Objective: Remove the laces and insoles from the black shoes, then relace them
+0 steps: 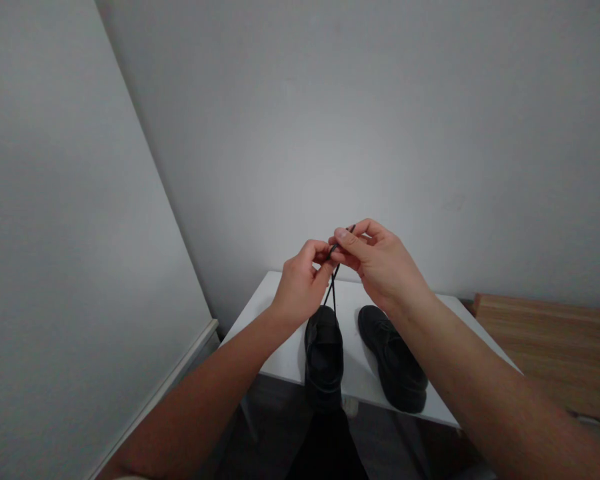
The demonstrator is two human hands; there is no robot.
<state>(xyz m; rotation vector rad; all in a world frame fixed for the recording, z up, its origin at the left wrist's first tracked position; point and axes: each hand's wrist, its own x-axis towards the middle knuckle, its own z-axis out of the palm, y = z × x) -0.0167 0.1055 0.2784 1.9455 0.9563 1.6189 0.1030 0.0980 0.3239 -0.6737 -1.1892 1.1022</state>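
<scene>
Left hand (300, 287) — closed, thumb and forefinger pinching a thin black shoelace (333, 283), remaining fingers curled in. Right hand (383, 267) — closed too, on the same shoelace, thumb on top, fingers curled under, aglet or lace end (351, 229) poking up past the fingers; too small to tell which. Hands almost touching, raised well above the table, exact boundary between the two grips hidden behind the fingers. Two strands running down from the pinch to the far end of a black shoe (324, 357), the one on the left in view, both looking fairly straight. Second black shoe (393, 360) just beside it, lying at a slight angle, no lace visibly held from it. Both shoes on a white table (353, 363), a wooden surface (545, 353) off to the right, a plain white wall (380, 133) ahead, dark trousers (327, 450) below the table edge. Good handling here — pinch close to the lace end, pads flat rather than fingertips digging in, light even tension on both strands, wrists relaxed, no twisting between the two grips, lace end kept in clear view of the eyes
</scene>
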